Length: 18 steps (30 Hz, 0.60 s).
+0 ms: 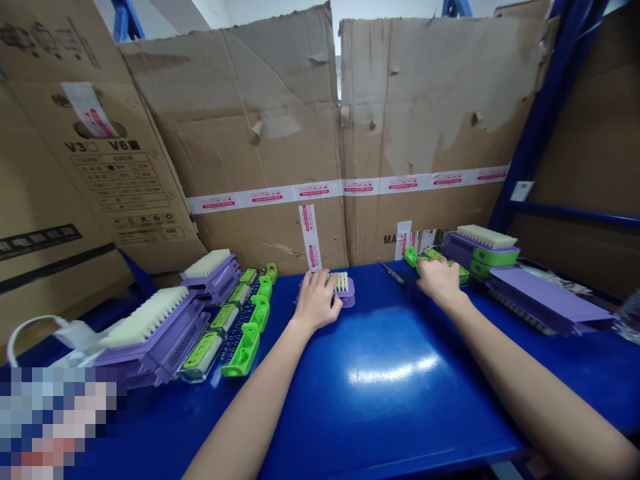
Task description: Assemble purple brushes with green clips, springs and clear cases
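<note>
Touching one brush (344, 287) — left hand (317, 299)

Table (350, 420): blue, glossy, ceiling light reflected on top. Two cardboard sheets upright behind table: left sheet (235, 147), right sheet (430, 127); surfaces torn in places. White tape (315, 190) with red print across both. Large carton (40, 147) at left, marked V3 and V6. Blue post (543, 113) and crossbar (590, 217) at right. White plug (79, 333) with white cable (37, 319) at left edge.
</note>
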Each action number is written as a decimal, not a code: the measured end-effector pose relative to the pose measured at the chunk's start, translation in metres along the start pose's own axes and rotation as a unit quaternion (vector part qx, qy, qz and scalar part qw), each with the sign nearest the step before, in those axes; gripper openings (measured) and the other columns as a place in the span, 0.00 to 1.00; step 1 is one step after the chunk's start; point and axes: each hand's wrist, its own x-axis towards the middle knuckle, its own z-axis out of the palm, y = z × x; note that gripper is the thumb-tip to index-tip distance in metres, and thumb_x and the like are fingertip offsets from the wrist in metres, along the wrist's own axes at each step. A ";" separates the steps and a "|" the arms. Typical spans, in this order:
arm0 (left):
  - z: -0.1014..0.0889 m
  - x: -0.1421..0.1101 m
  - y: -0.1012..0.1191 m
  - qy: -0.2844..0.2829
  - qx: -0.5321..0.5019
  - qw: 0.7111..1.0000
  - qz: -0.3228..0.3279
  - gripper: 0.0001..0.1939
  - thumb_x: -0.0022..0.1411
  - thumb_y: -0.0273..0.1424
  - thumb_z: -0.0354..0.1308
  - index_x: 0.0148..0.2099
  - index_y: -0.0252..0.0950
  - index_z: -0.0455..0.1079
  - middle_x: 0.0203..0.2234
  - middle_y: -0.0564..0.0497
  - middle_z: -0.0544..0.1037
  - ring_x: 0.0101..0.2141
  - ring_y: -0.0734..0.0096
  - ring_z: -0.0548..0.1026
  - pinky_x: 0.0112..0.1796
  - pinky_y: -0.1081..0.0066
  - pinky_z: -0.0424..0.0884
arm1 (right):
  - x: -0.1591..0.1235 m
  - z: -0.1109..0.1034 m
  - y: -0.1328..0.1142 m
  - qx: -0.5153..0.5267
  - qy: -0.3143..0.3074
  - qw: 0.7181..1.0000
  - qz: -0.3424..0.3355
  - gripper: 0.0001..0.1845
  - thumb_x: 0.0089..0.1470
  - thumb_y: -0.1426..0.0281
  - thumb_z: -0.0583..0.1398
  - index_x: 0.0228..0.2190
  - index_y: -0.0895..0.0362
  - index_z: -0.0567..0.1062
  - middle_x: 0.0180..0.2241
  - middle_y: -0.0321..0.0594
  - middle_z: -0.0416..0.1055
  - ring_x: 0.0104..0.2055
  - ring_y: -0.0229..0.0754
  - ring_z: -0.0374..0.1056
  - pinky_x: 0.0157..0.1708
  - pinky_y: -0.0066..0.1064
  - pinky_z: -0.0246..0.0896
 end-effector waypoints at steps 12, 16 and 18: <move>0.003 -0.002 -0.006 -0.020 -0.027 0.999 0.025 0.27 0.59 0.39 0.51 0.58 0.32 0.61 0.55 0.38 0.67 0.55 0.52 0.64 0.55 0.53 0.56 | 0.002 0.002 0.008 0.001 -0.034 0.999 -0.017 0.24 0.47 0.77 0.54 0.47 0.55 0.71 0.44 0.51 0.72 0.51 0.54 0.63 0.41 0.44 0.54; 0.003 -0.001 -0.006 -0.016 -0.023 0.999 0.027 0.27 0.60 0.40 0.50 0.58 0.31 0.61 0.54 0.37 0.68 0.55 0.52 0.64 0.55 0.53 0.55 | 0.006 0.006 0.014 -0.002 -0.047 0.999 -0.019 0.26 0.47 0.79 0.53 0.49 0.54 0.70 0.45 0.50 0.72 0.49 0.53 0.65 0.41 0.43 0.54; 0.003 -0.001 -0.005 -0.015 -0.019 0.999 0.025 0.27 0.61 0.40 0.50 0.58 0.31 0.61 0.54 0.37 0.68 0.55 0.53 0.64 0.56 0.53 0.55 | 0.008 0.007 0.017 0.003 -0.050 0.998 -0.024 0.27 0.48 0.79 0.53 0.50 0.53 0.70 0.45 0.51 0.72 0.49 0.52 0.66 0.41 0.43 0.54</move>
